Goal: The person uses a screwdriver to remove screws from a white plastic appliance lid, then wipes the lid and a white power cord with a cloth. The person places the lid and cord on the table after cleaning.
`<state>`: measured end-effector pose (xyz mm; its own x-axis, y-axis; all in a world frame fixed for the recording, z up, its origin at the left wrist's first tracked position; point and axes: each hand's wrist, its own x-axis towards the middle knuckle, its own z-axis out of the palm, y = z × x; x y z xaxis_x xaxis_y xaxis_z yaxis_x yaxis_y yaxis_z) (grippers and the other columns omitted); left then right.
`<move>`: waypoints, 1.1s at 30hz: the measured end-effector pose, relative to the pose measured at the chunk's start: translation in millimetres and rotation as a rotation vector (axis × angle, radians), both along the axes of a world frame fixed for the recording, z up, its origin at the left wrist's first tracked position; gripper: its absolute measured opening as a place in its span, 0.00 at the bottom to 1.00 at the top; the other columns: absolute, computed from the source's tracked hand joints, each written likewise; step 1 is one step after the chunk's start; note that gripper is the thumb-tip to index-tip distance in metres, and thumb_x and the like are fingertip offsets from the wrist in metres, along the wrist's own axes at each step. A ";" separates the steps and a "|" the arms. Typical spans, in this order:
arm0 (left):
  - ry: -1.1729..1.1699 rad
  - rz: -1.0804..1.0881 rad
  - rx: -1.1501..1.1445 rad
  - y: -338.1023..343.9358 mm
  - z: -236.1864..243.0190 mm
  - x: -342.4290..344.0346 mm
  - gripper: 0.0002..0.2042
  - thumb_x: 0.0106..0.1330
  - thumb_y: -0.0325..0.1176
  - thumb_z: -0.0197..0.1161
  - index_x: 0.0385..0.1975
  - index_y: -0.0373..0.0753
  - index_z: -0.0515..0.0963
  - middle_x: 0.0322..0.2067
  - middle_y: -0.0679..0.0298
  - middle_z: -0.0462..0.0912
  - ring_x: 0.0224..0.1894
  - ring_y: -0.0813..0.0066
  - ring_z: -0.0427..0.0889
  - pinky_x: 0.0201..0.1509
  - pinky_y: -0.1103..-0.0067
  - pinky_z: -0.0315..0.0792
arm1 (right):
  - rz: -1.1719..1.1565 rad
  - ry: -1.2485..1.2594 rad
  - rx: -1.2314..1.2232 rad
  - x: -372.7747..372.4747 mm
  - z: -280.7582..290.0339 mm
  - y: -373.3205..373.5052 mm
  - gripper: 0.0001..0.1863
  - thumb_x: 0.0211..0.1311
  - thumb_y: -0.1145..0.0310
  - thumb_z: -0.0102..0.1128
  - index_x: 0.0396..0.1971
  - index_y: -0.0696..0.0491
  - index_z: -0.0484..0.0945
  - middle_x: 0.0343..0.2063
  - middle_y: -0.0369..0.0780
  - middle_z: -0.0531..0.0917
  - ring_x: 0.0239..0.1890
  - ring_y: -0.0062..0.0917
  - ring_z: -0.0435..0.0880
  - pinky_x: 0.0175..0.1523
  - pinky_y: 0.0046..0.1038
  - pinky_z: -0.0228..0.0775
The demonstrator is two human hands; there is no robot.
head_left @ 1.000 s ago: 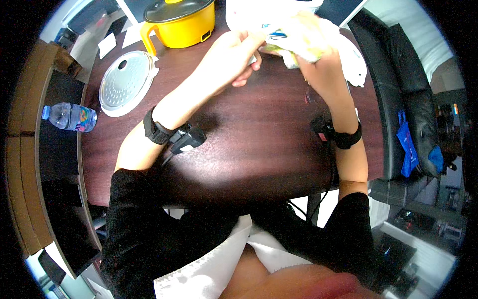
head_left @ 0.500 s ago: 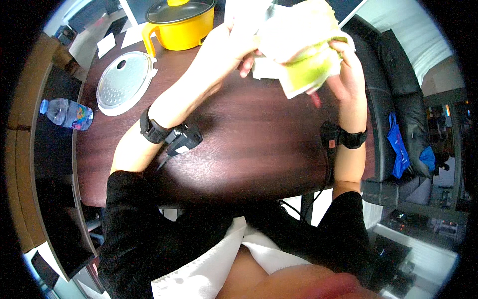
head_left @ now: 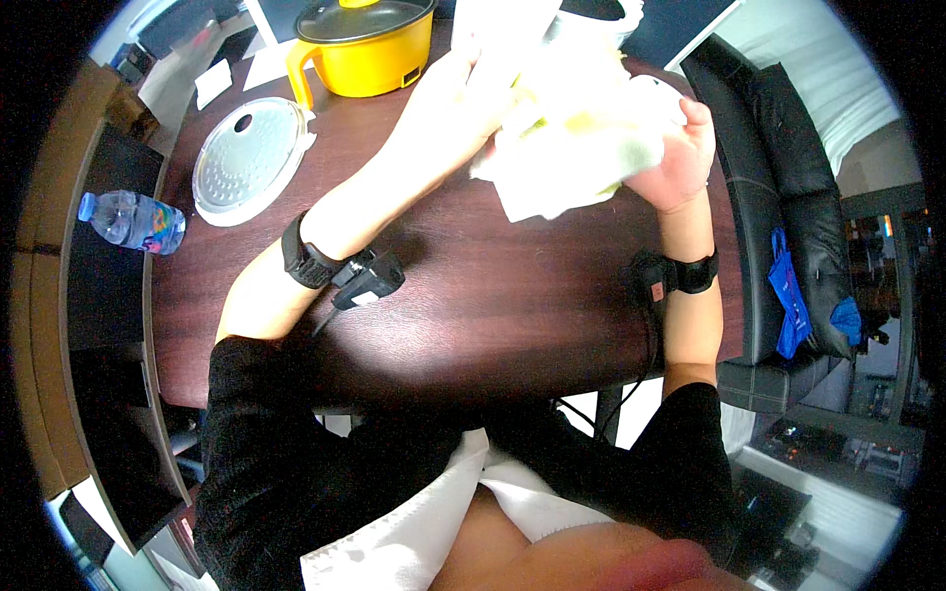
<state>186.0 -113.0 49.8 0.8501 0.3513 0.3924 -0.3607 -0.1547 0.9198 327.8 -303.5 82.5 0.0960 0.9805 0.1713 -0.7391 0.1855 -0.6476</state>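
A crumpled white bundle with pale green patches (head_left: pixel 576 148) hangs between my hands over the far part of the table. Strong glare washes out its detail, so I cannot tell whether it is leaves or sheets. My left hand (head_left: pixel 463 103) reaches in from the left and is closed on the bundle's left side; its fingertips are lost in the brightness. On the other side, my right hand (head_left: pixel 678 163) has its fingers curled up, with the bundle lying against the palm and thumb side. Just behind stands a white-rimmed container with a dark inside (head_left: pixel 599 12), partly covered by the bundle.
A yellow pot with a dark lid (head_left: pixel 374 59) stands at the far left. Nearer lies a translucent perforated lid (head_left: pixel 251 163). A water bottle (head_left: pixel 133 223) is at the left edge. A black sofa (head_left: pixel 759 187) borders the right. Straps with small devices (head_left: pixel 367 279) circle both wrists.
The bundle has turned and dropped slightly nearer, its green side now mostly hidden. My right hand has rotated and loosened around it. The white-rimmed container behind shows more.
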 end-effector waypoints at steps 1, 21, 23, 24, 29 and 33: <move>0.008 0.038 0.075 0.5 1.5 0.9 0.20 0.57 0.35 0.62 0.47 0.32 0.69 0.28 0.61 0.78 0.24 0.81 0.77 0.26 0.84 0.72 | -0.007 -0.001 -0.062 -0.3 2.9 0.6 0.28 0.63 0.53 0.44 0.53 0.62 0.68 0.53 0.49 0.73 0.57 0.37 0.71 0.62 0.37 0.60; -0.043 -0.086 0.265 11.6 18.7 -6.2 0.20 0.55 0.38 0.64 0.44 0.32 0.72 0.39 0.59 0.77 0.43 0.74 0.74 0.49 0.78 0.68 | -0.476 -0.834 -0.411 -40.1 24.4 -1.6 0.19 0.56 0.68 0.60 0.46 0.61 0.72 0.39 0.40 0.81 0.38 0.22 0.81 0.45 0.23 0.73; -0.012 -0.181 0.244 15.1 16.0 -5.2 0.22 0.56 0.38 0.63 0.47 0.32 0.71 0.42 0.61 0.76 0.45 0.76 0.72 0.51 0.79 0.66 | -0.444 -0.784 -0.385 -42.0 26.3 -1.7 0.20 0.55 0.70 0.61 0.47 0.62 0.72 0.40 0.39 0.81 0.39 0.22 0.80 0.46 0.23 0.72; 0.032 -0.235 0.216 18.7 12.2 -5.4 0.23 0.56 0.37 0.63 0.50 0.32 0.69 0.44 0.62 0.74 0.47 0.77 0.70 0.53 0.80 0.64 | -0.416 -0.753 -0.378 -42.1 28.1 -2.9 0.20 0.55 0.70 0.61 0.47 0.62 0.71 0.40 0.39 0.81 0.40 0.22 0.80 0.47 0.23 0.72; 0.003 -0.290 0.136 16.2 14.4 -6.8 0.21 0.54 0.39 0.63 0.44 0.31 0.73 0.36 0.64 0.75 0.40 0.79 0.70 0.45 0.81 0.67 | -0.445 -0.920 -0.322 -30.4 26.8 -4.9 0.26 0.51 0.76 0.63 0.52 0.59 0.69 0.46 0.40 0.77 0.47 0.21 0.77 0.50 0.22 0.70; 0.106 -0.336 0.132 14.7 24.4 -14.0 0.23 0.55 0.35 0.60 0.50 0.32 0.69 0.44 0.63 0.73 0.48 0.78 0.69 0.53 0.82 0.63 | -0.467 -1.223 -0.213 -28.8 33.8 -6.4 0.31 0.50 0.77 0.63 0.57 0.55 0.65 0.52 0.38 0.72 0.51 0.20 0.72 0.51 0.21 0.68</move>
<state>172.0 -98.3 74.2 0.9477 -0.0017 0.3191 -0.3150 -0.1638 0.9348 299.0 -309.9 116.4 0.3244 0.9160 0.2361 0.4428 0.0735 -0.8936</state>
